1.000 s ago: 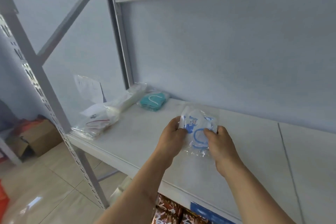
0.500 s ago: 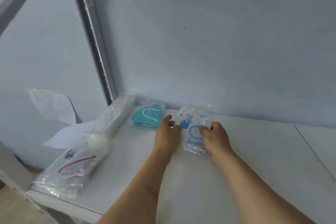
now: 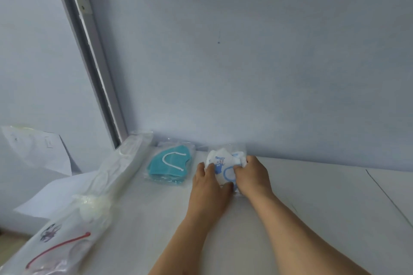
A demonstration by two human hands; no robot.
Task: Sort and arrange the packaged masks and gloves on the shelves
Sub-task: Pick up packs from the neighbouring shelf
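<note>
2 hands' fingers (image 3: pixel 210 168) pinch the mask packet (image 3: pixel 224 163) between them

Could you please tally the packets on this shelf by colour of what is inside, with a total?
Teal mask packet: 1
White mask packet with blue print, held by left hand and right hand: 1
Packet with red strap: 1
Long clear packets with whitish contents: 1, possibly more
Total: 4 at least

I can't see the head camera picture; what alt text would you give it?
Two bare hands, left hand and right hand, hold a clear-packaged white and blue mask at the back of a white shelf against a pale blue wall. To its left lie a packaged teal mask and more clear packets.
</note>
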